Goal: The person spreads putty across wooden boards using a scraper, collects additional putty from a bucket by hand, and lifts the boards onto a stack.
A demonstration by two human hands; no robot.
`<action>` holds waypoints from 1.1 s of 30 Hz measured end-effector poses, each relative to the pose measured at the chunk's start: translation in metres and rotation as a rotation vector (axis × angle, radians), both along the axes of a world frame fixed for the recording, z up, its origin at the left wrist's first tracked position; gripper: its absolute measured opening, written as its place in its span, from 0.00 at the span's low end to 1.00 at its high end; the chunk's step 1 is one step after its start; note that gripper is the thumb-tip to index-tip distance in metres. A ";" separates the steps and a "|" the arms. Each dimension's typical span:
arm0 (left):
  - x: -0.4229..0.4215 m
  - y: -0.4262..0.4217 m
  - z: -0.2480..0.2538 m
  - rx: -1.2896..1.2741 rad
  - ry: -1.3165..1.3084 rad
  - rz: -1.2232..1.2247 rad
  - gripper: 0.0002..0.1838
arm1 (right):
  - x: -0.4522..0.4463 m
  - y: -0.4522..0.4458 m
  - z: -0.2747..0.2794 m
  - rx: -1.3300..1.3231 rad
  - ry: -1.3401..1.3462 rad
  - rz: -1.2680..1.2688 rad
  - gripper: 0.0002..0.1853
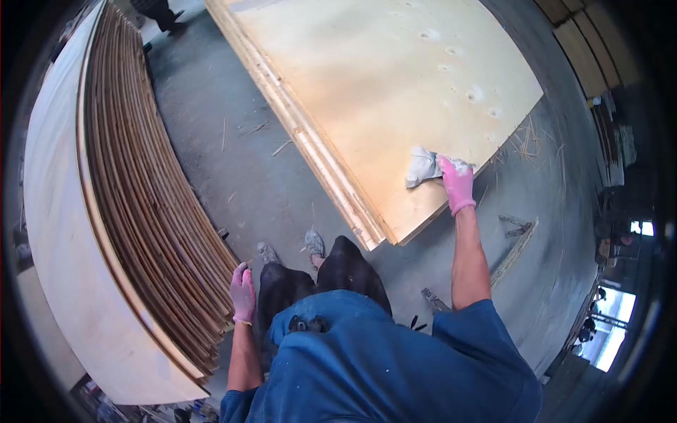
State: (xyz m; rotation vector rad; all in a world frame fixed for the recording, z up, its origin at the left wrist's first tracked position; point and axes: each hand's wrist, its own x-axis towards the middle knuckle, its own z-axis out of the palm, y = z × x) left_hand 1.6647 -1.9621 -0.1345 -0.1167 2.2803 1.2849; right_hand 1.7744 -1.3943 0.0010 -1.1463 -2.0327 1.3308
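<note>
My right hand (458, 185), in a pink glove with a whitish smear on its fingers, is closed around a wide putty knife (423, 167) coated with pale filler. Its blade lies at the near right corner of a stack of light wooden sheets (367, 92). Pale filler spots run in a line along the right part of the top sheet. Beside the edge of a second tall stack of sheets (155, 190), on the left, hangs my left hand (242, 292), also pink-gloved. Its fingers are loosely curled and apart, with nothing visible in them.
Grey floor (204, 127) with wood splinters runs between the stacks. A strip of wood (515, 254) and a metal tool (434, 299) lie at the right. More boards (585, 56) stand at the upper right. Another person's legs (162, 15) show at the top left.
</note>
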 end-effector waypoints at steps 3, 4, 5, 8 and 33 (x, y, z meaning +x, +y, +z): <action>-0.030 0.026 0.004 -0.070 0.046 -0.201 0.20 | -0.027 0.003 0.003 0.247 -0.264 0.078 0.15; -0.037 0.032 0.002 -0.056 0.029 -0.240 0.20 | -0.027 -0.005 0.004 0.397 -0.358 0.124 0.15; -0.046 0.039 -0.003 -0.034 0.025 -0.279 0.20 | -0.029 -0.012 0.006 0.556 -0.444 0.170 0.16; -0.064 0.054 0.002 0.037 -0.052 -0.319 0.20 | -0.011 -0.061 0.017 0.562 -0.573 0.228 0.17; -0.255 0.008 -0.027 0.075 0.009 0.001 0.19 | -0.354 -0.004 0.004 -0.895 0.632 -0.059 0.15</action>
